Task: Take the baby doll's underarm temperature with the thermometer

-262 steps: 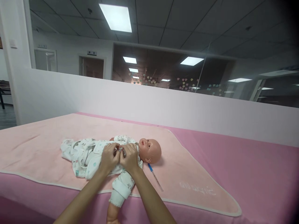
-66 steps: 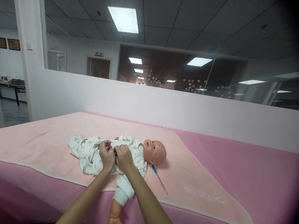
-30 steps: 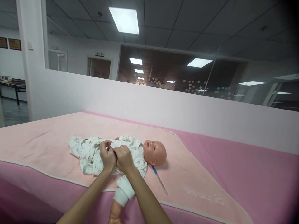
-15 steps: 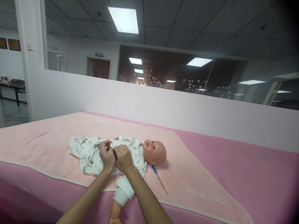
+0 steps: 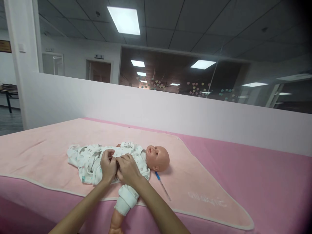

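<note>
A baby doll (image 5: 159, 159) lies on its back, its head to the right, dressed in a white printed baby outfit (image 5: 91, 159). My left hand (image 5: 108, 165) and my right hand (image 5: 127, 167) meet over the doll's middle, fingertips pinched together at the front of the outfit. What exactly the fingers grip is hidden, though cloth of the outfit lies right under and around them. One doll arm (image 5: 118, 219) in a white cuffed sleeve hangs over the near edge. Close to the doll's head rests a thermometer (image 5: 162, 186) with a blue end.
Beneath the doll is a peach blanket (image 5: 200, 182) with a pale edge, spread over a pink-covered table (image 5: 275, 182). A low white wall (image 5: 170, 107) with glass above it stands behind. Another table (image 5: 9, 92) shows through the doorway at far left.
The whole view has shifted slightly, so the doll and thermometer appear a little further left. Both hands stay together over the outfit, with only small finger movement.
</note>
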Motion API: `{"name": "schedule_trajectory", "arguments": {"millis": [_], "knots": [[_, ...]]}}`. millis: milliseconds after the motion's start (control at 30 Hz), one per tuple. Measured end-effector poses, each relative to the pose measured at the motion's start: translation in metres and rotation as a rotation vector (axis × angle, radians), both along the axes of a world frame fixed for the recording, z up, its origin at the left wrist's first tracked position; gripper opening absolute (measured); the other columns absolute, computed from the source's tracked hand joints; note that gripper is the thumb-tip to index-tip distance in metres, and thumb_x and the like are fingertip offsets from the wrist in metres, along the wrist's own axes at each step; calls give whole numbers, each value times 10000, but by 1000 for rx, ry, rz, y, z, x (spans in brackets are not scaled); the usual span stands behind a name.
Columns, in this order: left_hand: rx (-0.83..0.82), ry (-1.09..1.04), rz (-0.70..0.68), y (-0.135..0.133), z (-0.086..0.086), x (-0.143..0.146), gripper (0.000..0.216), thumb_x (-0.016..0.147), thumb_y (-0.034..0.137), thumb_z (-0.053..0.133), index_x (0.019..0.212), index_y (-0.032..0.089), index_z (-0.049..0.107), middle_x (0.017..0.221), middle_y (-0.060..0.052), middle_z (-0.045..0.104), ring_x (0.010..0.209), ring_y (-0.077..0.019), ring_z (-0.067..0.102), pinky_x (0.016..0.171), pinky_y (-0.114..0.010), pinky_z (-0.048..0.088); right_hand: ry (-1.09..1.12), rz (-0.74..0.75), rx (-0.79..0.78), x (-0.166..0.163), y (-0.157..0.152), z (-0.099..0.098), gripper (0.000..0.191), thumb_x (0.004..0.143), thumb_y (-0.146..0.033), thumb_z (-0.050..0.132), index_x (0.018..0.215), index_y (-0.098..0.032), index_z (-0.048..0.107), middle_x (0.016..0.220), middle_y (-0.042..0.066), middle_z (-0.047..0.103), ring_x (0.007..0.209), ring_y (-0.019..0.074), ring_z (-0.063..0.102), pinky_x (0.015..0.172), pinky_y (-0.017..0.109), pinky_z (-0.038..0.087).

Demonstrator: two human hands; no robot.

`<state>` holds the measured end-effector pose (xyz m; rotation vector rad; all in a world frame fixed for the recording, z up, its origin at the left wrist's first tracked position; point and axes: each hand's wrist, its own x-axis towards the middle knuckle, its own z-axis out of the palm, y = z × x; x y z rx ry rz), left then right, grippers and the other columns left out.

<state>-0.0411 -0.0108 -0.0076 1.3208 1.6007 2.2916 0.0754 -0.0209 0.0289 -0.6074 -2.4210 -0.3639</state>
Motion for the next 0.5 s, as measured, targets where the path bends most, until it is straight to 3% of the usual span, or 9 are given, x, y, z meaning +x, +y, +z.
{"name": "schedule_trajectory", "arguments": {"millis": [67, 133, 233, 300, 400, 500], "knots": [[-48, 112, -50, -2, 1, -4, 228, 596, 87, 423, 761, 196, 536, 739, -2, 519, 649, -156, 475, 602, -262, 369, 26, 6, 38, 22, -10, 3, 285, 750, -162, 451, 1033, -157, 487, 1056, 95, 563, 1014, 209, 464, 945, 388, 300], [-117, 220, -95, -2, 4, -9, 190, 614, 111, 433, 734, 200, 551, 734, -2, 524, 602, -151, 474, 579, -263, 352, 78, -58, 60, 52, -21, 3, 272, 770, -160, 443, 1037, -163, 492, 1088, 93, 553, 1031, 212, 456, 948, 399, 295], [-257, 344, -134, 5, 14, -13, 180, 645, 150, 439, 719, 214, 591, 749, -12, 559, 587, -157, 491, 544, -255, 321, 94, -247, 14, 100, -33, -8, 155, 797, -136, 409, 870, -178, 539, 794, 47, 583, 779, 183, 504, 784, 356, 381], [-310, 428, -148, 14, 23, -11, 180, 650, 174, 456, 705, 223, 619, 733, -25, 582, 622, -179, 510, 543, -253, 314, 67, -361, -35, 126, -38, -19, 126, 790, -140, 427, 738, -181, 533, 739, 41, 567, 713, 175, 498, 704, 328, 391], [-333, 570, -233, 30, 38, 2, 175, 640, 198, 486, 675, 230, 654, 707, -40, 609, 660, -199, 527, 593, -271, 344, 63, -445, -118, 145, -40, -32, 97, 758, -143, 484, 681, -182, 529, 756, 41, 571, 712, 170, 511, 647, 289, 398], [-356, 627, -463, 47, 49, 17, 182, 658, 240, 492, 679, 233, 673, 743, -38, 643, 725, -205, 558, 676, -287, 383, 96, -483, -175, 146, -39, -37, 103, 756, -121, 481, 717, -187, 549, 793, 38, 577, 732, 166, 533, 642, 270, 414]]}}
